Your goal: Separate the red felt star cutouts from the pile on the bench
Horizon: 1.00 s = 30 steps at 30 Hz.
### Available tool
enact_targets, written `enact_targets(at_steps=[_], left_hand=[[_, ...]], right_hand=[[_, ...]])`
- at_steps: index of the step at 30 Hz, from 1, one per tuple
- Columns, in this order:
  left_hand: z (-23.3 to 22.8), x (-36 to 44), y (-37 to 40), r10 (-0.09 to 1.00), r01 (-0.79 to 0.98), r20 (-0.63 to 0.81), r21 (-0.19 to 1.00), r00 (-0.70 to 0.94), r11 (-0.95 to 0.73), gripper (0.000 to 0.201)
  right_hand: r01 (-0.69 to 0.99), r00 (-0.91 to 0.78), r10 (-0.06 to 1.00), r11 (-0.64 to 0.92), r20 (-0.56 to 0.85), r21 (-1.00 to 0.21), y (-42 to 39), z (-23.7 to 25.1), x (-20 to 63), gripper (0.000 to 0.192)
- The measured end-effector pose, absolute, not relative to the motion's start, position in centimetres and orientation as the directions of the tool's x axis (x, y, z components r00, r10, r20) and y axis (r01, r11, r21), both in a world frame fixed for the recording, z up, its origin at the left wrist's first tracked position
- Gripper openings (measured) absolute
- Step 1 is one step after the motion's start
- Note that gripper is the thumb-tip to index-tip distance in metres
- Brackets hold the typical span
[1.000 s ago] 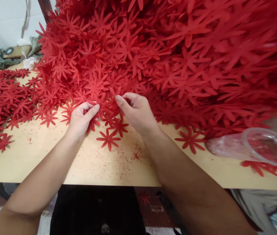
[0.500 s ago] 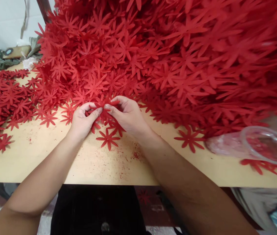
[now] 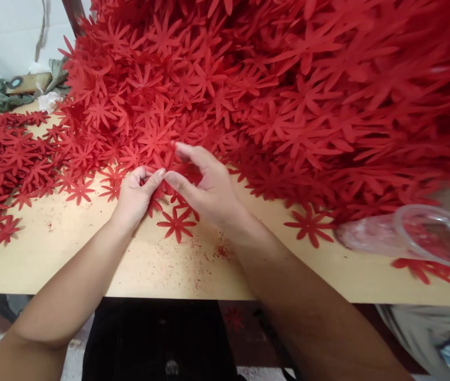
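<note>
red flower-shaped cut-outs (image 3: 168, 159) are pinched at the near edge of a huge heap of the same red pieces (image 3: 288, 90), on a pale wooden tabletop (image 3: 129, 264). the left hand (image 3: 135, 193) is closed on them between thumb and curled fingers; the right hand (image 3: 205, 182) is held narrow, thumb and forefinger on the same pieces. one loose red cut-out (image 3: 176, 223) is seen just below the hands. a clear plastic cup (image 3: 415, 235) lies on its side at the right.
</note>
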<state>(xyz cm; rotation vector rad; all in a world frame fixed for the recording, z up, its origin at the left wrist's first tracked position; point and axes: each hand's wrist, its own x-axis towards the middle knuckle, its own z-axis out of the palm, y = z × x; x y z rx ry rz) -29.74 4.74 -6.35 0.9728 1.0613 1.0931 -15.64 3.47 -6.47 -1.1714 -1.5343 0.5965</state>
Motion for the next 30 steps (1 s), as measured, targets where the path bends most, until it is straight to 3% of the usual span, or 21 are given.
enact_targets(at_steps=[4,8,15,20,25,30], left_hand=[[-6.6,-29.6,4.5,0.982,-0.162,-0.138,0.974,0.125,0.157,0.031],[-6.5,-29.5,4.5,0.982,-0.143,-0.122,0.979,0.146,0.143,0.04],[-7.1,-29.5,4.8,0.975,-0.047,-0.006,0.999,0.221,0.017,0.034],[-7.1,-29.6,4.9,0.971,-0.061,0.069,0.997,0.228,-0.056,0.03],[-6.9,-29.7,4.9,0.969,-0.212,0.035,0.977,0.244,0.018,0.038],[-7.0,-29.6,5.0,0.98,-0.203,-0.019,0.977,0.198,0.06,0.027]], right_hand=[[0.122,-0.05,0.968,0.251,0.247,-0.96,3.3,-6.8,-16.9,0.036],[-0.02,-0.051,0.983,0.177,0.178,-0.984,3.5,-7.0,-16.8,0.036],[0.054,0.107,0.944,0.308,0.313,-0.95,4.2,-7.7,-16.5,0.029],[0.18,0.176,0.926,0.305,0.335,-0.935,4.4,-7.3,-15.6,0.048],[0.318,0.11,0.938,0.281,0.33,-0.905,3.9,-7.0,-15.9,0.054],[0.404,0.046,0.911,0.359,0.41,-0.841,4.1,-8.2,-16.5,0.037]])
